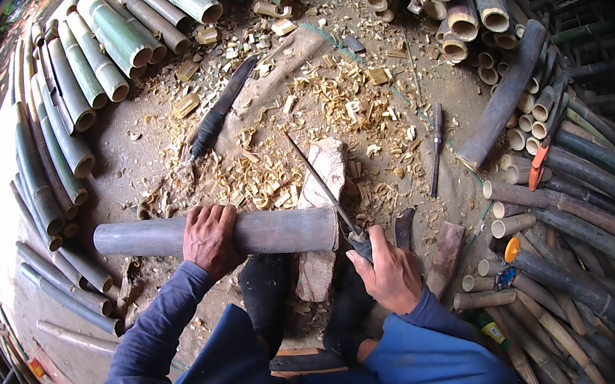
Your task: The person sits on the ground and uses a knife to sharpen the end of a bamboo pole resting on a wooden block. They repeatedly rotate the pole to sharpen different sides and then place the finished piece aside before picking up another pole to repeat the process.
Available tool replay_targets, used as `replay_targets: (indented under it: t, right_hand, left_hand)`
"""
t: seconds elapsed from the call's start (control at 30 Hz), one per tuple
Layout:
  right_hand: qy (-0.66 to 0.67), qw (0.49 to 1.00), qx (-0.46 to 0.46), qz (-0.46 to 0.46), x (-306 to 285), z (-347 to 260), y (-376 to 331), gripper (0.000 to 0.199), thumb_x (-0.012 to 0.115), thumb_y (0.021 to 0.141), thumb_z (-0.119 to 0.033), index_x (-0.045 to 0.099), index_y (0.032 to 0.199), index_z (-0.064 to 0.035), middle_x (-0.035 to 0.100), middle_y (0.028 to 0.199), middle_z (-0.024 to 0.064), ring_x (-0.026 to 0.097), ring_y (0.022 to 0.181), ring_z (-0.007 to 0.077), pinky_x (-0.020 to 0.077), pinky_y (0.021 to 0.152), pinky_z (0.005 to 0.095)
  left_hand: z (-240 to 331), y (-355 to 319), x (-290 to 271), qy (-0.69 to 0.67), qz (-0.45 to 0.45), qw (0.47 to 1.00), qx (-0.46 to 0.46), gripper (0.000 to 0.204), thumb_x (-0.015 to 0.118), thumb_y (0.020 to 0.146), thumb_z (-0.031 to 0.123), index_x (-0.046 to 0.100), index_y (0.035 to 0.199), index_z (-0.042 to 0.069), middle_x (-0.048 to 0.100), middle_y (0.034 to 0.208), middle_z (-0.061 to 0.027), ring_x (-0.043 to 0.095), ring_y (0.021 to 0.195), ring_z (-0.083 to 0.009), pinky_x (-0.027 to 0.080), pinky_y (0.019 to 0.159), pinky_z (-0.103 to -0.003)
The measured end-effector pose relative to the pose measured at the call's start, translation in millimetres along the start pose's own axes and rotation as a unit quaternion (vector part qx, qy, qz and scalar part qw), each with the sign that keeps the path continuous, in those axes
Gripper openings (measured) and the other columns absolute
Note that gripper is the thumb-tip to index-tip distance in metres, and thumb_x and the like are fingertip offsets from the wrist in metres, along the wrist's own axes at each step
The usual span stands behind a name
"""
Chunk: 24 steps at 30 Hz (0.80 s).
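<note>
My left hand [211,240], at eight to nine o'clock from the middle of my view, is clamped from above on a thick, smooth, grey-brown bamboo tube [289,230], its fingers over the far side. My right hand [390,270], at five o'clock, is wrapped around the dark handle of a long, thin, tapered metal tool [317,179]. The tool slants up toward eleven o'clock, just beside the tube's right end; I cannot tell whether they touch.

The tube lies level across a rough, pale, oblong block [324,155], in front of my knees. It is in one piece, its right end cut straight across, so I judge the cutting to length done. That end's opening faces away from me, so I cannot tell how much work on it is left. Curled, pale-yellow shavings [350,98] on the brown, dusty floor [138,155] suggest plenty of paring done here, though not on which piece.

Farther out, a broad dark blade with a wrapped handle [217,115] lies toward ten to eleven o'clock, before green bamboo lengths [106,55]. A loose dark bamboo tube [503,95] lies near two o'clock, an orange-handled tool [540,163] at three, and a yellow ring-shaped object [512,250] at four.
</note>
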State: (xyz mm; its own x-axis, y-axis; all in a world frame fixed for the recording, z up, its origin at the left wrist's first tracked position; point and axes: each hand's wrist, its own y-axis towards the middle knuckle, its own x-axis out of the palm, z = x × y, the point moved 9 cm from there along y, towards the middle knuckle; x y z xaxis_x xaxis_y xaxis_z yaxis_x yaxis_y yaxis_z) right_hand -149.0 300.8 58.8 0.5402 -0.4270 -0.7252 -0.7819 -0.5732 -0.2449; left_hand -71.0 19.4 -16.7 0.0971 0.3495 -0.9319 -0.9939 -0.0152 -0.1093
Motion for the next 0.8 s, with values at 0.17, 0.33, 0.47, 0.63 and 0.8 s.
replay_targets:
  t: [0.17, 0.33, 0.47, 0.63, 0.8]
  right_hand:
    - [-0.034, 0.999, -0.017, 0.019, 11, 10, 2, 0.035, 0.070, 0.103, -0.026, 0.050, 0.117, -0.0011, 0.070, 0.092, 0.0289, 0.071, 0.075, 0.0474, 0.0555, 0.060, 0.0543]
    - [-0.023, 0.999, 0.020, -0.017, 5, 4, 8, 0.035, 0.069, 0.103, -0.023, 0.052, 0.121, 0.0013, 0.071, 0.090, 0.0293, 0.070, 0.077, 0.0508, 0.0549, 0.063, 0.0567]
    - [0.034, 0.989, -0.105, 0.101, -24, -30, -7, 0.030, 0.070, 0.102, -0.023, 0.054, 0.115, -0.0011, 0.071, 0.089, 0.0273, 0.071, 0.074, 0.0476, 0.0563, 0.061, 0.0547]
    - [-0.137, 0.983, 0.096, -0.076, 28, 61, 6, 0.033, 0.067, 0.103, -0.027, 0.047, 0.113, -0.0031, 0.071, 0.083, 0.0276, 0.071, 0.077, 0.0508, 0.0578, 0.065, 0.0562]
    - [-0.003, 0.999, -0.030, 0.015, -20, -24, 1, 0.031, 0.068, 0.104, -0.026, 0.053, 0.118, -0.0024, 0.071, 0.085, 0.0262, 0.071, 0.075, 0.0494, 0.0561, 0.063, 0.0551]
  left_hand:
    - [11, -3, -7, 0.004, 0.052, 0.999, 0.011, 0.063, 0.086, 0.066, 0.029, 0.061, 0.120, 0.006, 0.065, 0.116, -0.0152, 0.063, 0.119, -0.0362, 0.043, 0.111, -0.053]
    - [4, -11, -3, 0.020, 0.057, 0.998, 0.012, 0.067, 0.085, 0.065, 0.026, 0.060, 0.123, 0.004, 0.066, 0.118, -0.0167, 0.063, 0.120, -0.0380, 0.043, 0.111, -0.053]
    - [8, -9, -3, 0.014, 0.069, 0.997, 0.014, 0.073, 0.086, 0.063, 0.028, 0.060, 0.127, 0.003, 0.067, 0.122, -0.0174, 0.063, 0.121, -0.0382, 0.043, 0.112, -0.053]
    - [7, -4, -4, 0.026, 0.081, 0.996, 0.019, 0.079, 0.088, 0.063, 0.031, 0.060, 0.131, 0.002, 0.066, 0.125, -0.0184, 0.062, 0.123, -0.0387, 0.043, 0.113, -0.055]
    - [5, -25, 5, 0.063, 0.113, 0.992, 0.009, 0.086, 0.090, 0.065, 0.037, 0.059, 0.136, 0.002, 0.065, 0.133, -0.0194, 0.061, 0.129, -0.0389, 0.041, 0.116, -0.056]
